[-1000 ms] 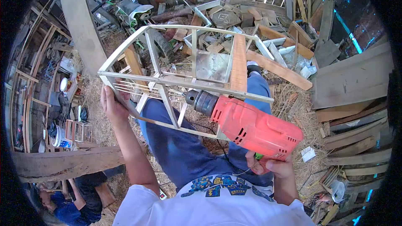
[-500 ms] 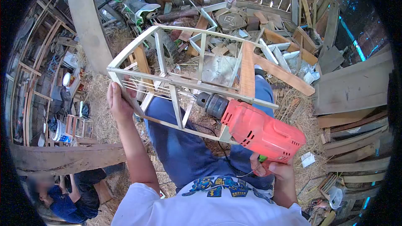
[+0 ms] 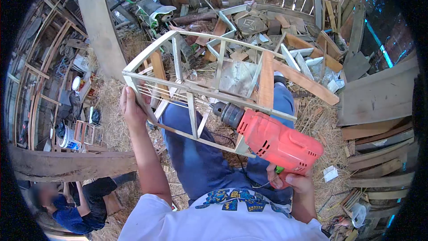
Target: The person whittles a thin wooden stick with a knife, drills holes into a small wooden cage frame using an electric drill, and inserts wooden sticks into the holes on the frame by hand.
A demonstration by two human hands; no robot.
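Note:
My left hand is closed around the left end of a light wooden frame, built from thin strips with several slim rods at that end. The frame lies tilted above my legs. In my right hand is the handle of a red power drill with a green trigger. Its black chuck points left, at the frame's middle strips. The drill's front overlaps the frame's lower right part; whether the bit touches wood I cannot tell. A brown board crosses the frame's right end.
A scrap wood pile lies ahead, by a plank wall. Boards are stacked at right. A wide post and a beam stand at left. Another person sits at lower left. Straw covers the ground.
The frame's left end, with my left hand, has shifted slightly right and down in view. The drill stays almost in place, still in my right hand. The surroundings have also shifted a little.

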